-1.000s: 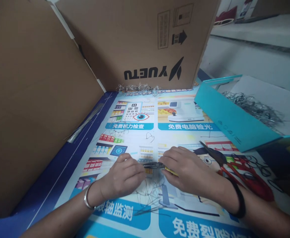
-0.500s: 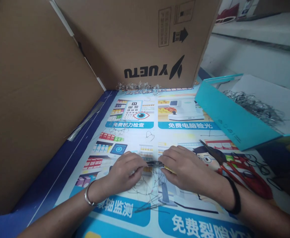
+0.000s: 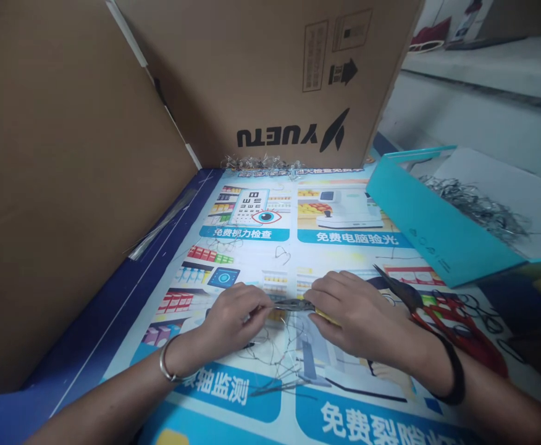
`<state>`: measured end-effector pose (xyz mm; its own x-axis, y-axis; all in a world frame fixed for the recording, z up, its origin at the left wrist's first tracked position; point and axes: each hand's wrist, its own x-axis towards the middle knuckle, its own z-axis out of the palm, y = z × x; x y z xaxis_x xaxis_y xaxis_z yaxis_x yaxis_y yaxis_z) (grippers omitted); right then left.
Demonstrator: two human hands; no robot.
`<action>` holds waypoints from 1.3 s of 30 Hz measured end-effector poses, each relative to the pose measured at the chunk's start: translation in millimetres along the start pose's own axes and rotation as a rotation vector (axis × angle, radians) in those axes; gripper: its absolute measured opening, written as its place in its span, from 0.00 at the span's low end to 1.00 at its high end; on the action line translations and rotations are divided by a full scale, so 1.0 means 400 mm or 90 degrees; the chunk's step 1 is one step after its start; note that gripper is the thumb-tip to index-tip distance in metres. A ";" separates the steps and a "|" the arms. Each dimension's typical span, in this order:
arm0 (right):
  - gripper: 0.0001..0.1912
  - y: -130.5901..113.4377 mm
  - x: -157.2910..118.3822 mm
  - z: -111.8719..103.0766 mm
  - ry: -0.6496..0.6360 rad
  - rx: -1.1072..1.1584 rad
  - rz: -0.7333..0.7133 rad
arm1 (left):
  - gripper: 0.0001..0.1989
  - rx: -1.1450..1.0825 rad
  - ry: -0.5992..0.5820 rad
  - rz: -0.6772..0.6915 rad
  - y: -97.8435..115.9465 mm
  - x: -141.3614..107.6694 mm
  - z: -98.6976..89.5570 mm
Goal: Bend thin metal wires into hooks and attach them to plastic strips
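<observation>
My right hand (image 3: 351,312) is wrapped round a pair of pliers (image 3: 291,305) with long dark jaws and a bit of yellow handle showing. The jaws point left and look closed or nearly so. At their tips, the thumb and fingers of my left hand (image 3: 238,315) are pinched together; what they hold is too small to make out. Below the jaws, thin bent wires (image 3: 280,349) lie loosely on the printed sheet, with straighter wire pieces (image 3: 282,387) nearer me. A bent wire loop (image 3: 281,253) rests just beyond my hands.
Scissors with red handles (image 3: 437,315) lie right of my right arm, beside several dark loops. An open turquoise box (image 3: 441,222) holds a heap of wires (image 3: 478,204). A cardboard wall (image 3: 270,74) stands behind, tangled wire (image 3: 261,164) at its foot. A clear strip (image 3: 163,225) lies left.
My right hand has drawn slightly to the right with the pliers, so more of the jaws shows. My left hand stays nearly in place, still pinched. The view has shifted a little.
</observation>
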<state>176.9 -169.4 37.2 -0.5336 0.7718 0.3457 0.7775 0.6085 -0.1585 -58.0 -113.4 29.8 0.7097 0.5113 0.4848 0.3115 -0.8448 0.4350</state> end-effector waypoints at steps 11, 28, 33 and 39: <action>0.10 -0.019 -0.002 0.005 -0.016 -0.036 -0.029 | 0.04 0.045 -0.010 0.023 -0.017 -0.021 0.010; 0.09 -0.021 0.000 0.000 -0.040 -0.109 -0.077 | 0.05 0.040 -0.029 0.065 -0.020 -0.019 0.009; 0.10 -0.018 -0.005 0.005 -0.041 -0.100 -0.073 | 0.04 0.040 -0.027 0.080 -0.015 -0.016 0.004; 0.10 -0.018 -0.009 0.011 -0.039 -0.084 -0.071 | 0.05 0.042 -0.020 0.088 -0.014 -0.016 0.004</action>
<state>171.8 -175.6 33.2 -0.6349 0.7132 0.2969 0.7473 0.6645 0.0018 -63.2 -112.1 23.2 0.7677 0.3857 0.5118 0.2499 -0.9156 0.3151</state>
